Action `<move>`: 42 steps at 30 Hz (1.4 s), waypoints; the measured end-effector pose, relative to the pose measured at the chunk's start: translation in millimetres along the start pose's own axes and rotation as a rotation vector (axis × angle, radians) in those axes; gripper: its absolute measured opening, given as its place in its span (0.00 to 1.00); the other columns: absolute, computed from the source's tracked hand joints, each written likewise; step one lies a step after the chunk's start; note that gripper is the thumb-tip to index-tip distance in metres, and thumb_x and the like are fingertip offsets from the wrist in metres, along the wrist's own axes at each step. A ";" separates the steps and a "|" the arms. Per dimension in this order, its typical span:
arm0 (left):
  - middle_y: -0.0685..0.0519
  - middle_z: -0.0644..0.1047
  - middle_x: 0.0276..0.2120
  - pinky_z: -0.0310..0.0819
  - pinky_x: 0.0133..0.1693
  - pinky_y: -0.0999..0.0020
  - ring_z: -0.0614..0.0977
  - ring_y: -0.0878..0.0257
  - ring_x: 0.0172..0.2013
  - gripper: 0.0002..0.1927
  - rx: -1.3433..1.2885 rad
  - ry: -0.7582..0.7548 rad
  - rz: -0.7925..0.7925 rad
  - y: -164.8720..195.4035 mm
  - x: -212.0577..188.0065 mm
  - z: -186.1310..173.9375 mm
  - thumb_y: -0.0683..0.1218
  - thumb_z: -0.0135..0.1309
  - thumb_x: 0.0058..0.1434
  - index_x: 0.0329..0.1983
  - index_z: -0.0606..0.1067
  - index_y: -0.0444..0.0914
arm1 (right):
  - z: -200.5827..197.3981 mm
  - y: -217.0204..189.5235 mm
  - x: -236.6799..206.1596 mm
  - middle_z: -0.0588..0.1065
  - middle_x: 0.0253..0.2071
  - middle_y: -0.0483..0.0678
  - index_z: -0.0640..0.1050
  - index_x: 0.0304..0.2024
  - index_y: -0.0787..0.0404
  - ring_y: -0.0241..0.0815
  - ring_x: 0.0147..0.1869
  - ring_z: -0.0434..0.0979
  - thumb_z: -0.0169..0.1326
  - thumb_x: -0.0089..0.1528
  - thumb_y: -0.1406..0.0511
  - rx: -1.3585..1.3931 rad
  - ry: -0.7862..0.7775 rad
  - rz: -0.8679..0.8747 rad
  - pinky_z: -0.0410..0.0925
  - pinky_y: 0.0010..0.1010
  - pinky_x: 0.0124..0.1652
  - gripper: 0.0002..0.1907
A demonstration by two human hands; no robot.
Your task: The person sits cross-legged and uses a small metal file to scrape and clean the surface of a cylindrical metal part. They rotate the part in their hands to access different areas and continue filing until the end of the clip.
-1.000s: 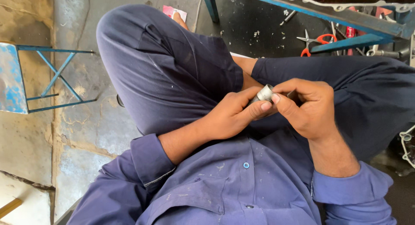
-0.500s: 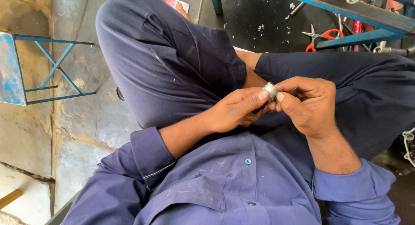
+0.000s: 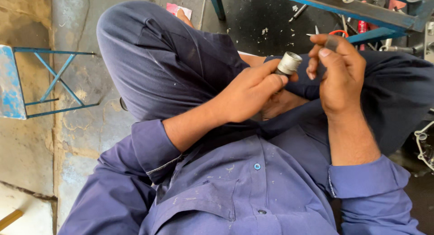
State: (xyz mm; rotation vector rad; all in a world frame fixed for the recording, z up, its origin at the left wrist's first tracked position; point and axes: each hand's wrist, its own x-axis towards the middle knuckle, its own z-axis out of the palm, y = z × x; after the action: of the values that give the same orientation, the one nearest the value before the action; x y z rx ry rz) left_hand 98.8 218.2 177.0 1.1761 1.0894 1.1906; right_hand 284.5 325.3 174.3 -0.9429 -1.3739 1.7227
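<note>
I sit with my knees drawn up, in dark blue work clothes. My left hand (image 3: 246, 92) holds a short grey metal sleeve (image 3: 288, 63) by its lower end, its open round end tilted up and to the right. My right hand (image 3: 337, 72) is raised just to the right of the sleeve, apart from it. Its thumb and forefinger pinch a small dark piece (image 3: 331, 43), too small to identify.
A blue metal stool frame (image 3: 47, 81) stands at the left on stained concrete. A blue steel bar (image 3: 361, 11) crosses the top right over dark oily floor, with red-handled pliers (image 3: 357, 29) and small tools behind my hand. A grey metal engine part (image 3: 425, 142) lies at the right edge.
My hands were together on the sleeve. Now my right hand has drawn away to the right with a small dark piece, and the sleeve's open end shows in my left hand.
</note>
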 end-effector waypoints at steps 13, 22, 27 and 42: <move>0.62 0.56 0.16 0.45 0.18 0.71 0.52 0.71 0.14 0.19 -0.820 -0.051 -0.467 -27.8 -5.3 -11.2 0.54 0.35 0.72 0.38 0.70 0.36 | 18.2 -6.3 -18.5 0.80 0.41 0.55 0.81 0.50 0.69 0.42 0.43 0.82 0.68 0.69 0.70 -0.648 -0.109 -0.628 0.72 0.25 0.44 0.10; 0.61 0.59 0.16 0.51 0.20 0.72 0.56 0.70 0.15 0.22 -0.801 -0.052 -0.490 -43.0 -5.3 -7.1 0.54 0.33 0.72 0.37 0.72 0.35 | 23.1 -8.2 -26.8 0.81 0.41 0.56 0.81 0.48 0.71 0.41 0.40 0.82 0.62 0.71 0.75 -0.620 -0.102 -0.588 0.73 0.25 0.41 0.05; 0.58 0.71 0.29 0.65 0.36 0.71 0.70 0.69 0.31 0.19 -0.266 0.019 -0.144 -38.3 -9.8 -2.9 0.51 0.37 0.76 0.39 0.74 0.36 | 20.8 -6.1 -27.2 0.81 0.39 0.54 0.82 0.50 0.70 0.39 0.39 0.81 0.64 0.73 0.73 -0.589 -0.109 -0.567 0.71 0.22 0.39 0.05; 0.52 0.78 0.30 0.75 0.36 0.69 0.80 0.67 0.31 0.14 0.163 0.120 -0.006 -17.8 -12.4 -1.5 0.49 0.47 0.74 0.55 0.73 0.35 | 23.7 -18.4 -27.3 0.79 0.36 0.55 0.82 0.48 0.71 0.39 0.36 0.79 0.63 0.69 0.74 -0.584 -0.104 -0.549 0.69 0.22 0.36 0.06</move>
State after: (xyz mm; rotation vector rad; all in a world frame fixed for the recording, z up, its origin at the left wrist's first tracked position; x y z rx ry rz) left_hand 97.9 205.8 159.1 1.2368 1.2995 1.1974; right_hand 278.2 293.7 198.9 -0.6731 -2.0346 0.9828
